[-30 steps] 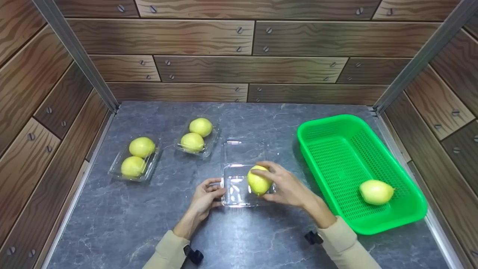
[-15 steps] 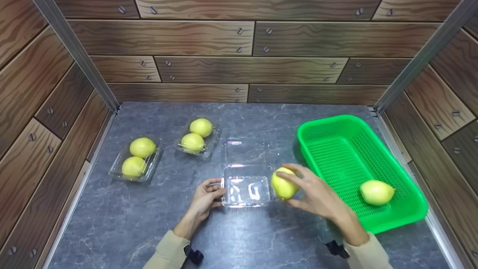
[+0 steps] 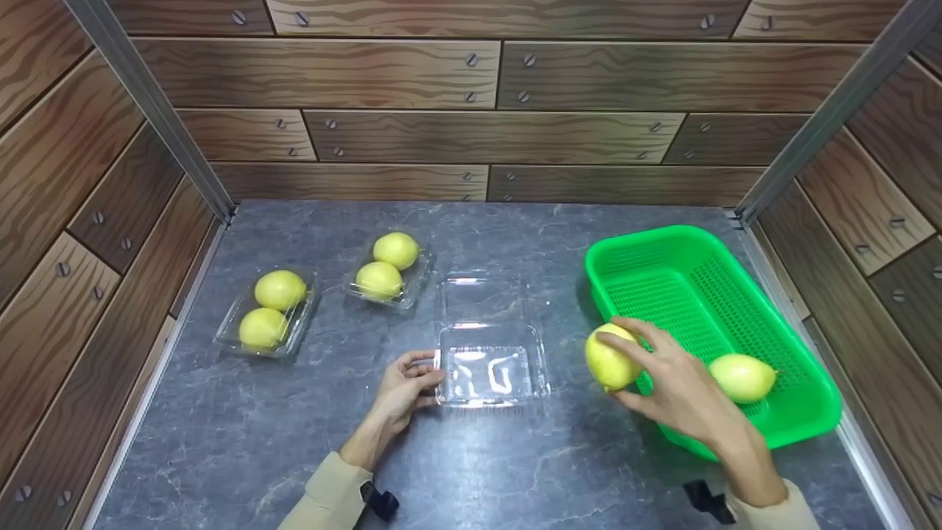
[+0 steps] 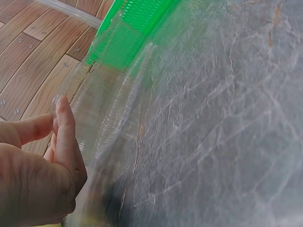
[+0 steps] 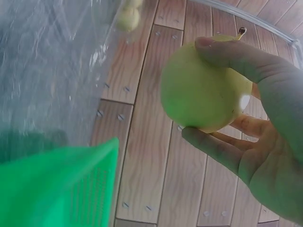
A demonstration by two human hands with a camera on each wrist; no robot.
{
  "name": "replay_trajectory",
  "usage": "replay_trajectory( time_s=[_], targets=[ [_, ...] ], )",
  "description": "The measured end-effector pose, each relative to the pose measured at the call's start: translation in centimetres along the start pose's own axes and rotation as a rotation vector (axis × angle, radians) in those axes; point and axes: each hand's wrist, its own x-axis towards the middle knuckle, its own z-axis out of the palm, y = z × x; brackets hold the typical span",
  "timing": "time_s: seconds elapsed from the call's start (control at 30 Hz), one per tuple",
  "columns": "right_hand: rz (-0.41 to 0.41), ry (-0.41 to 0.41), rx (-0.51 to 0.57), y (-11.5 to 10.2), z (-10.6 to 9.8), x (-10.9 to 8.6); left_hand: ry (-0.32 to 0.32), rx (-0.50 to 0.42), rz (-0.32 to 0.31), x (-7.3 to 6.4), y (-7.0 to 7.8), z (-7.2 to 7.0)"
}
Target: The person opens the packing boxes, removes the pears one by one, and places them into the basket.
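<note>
My right hand (image 3: pixel 673 375) grips a yellow-green pear (image 3: pixel 611 356) between thumb and fingers, overlapping the left rim of the green basket in the head view. The pear's stem (image 5: pixel 242 31) shows in the right wrist view. A second pear (image 3: pixel 742 377) lies in the basket. With thumb and fingers, my left hand (image 3: pixel 403 389) pinches the left rim of a clear plastic clamshell box (image 3: pixel 482 375). The box stands with its lid (image 3: pixel 483 296) folded back and nothing inside. In the left wrist view, my left hand (image 4: pixel 52 161) holds the box's edge.
The green perforated basket (image 3: pixel 640 294) stands at the right of the grey marbled table (image 3: pixel 221 442). Two clear boxes, each with two pears, sit at the left: one box (image 3: pixel 294 346) nearer the edge, the other box (image 3: pixel 412 291) farther back. Wood-patterned walls enclose the table.
My right hand has carried the pear from over the clear box rightward to the basket's left rim. The left hand has stayed at the box's rim.
</note>
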Motion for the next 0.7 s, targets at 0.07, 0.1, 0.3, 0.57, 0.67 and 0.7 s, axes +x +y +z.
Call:
replay_trajectory(
  time_s=[0.07,0.1,0.3,0.57,0.67,0.7],
  targets=[
    [0.007,0.002,-0.011,0.1,-0.6,-0.2,0.0,-0.002,0.0,0.0,0.0,0.0],
    [0.011,0.004,-0.015,0.2,-0.8,-0.3,0.0,-0.002,0.001,0.0,0.0,-0.1],
    [0.059,0.015,-0.037,1.1,-2.4,-1.4,0.006,-0.007,0.001,0.0,0.1,-0.1],
    [0.132,0.04,-0.073,2.3,-4.0,-2.8,0.01,-0.005,0.0,0.0,0.0,-0.2],
    [0.166,0.05,-0.064,2.8,-4.4,-3.3,0.007,-0.004,0.002,0.0,-0.1,-0.2],
    [0.173,0.051,-0.061,2.9,-4.5,-3.5,0.008,-0.004,0.0,0.0,0.0,-0.2]
  ],
)
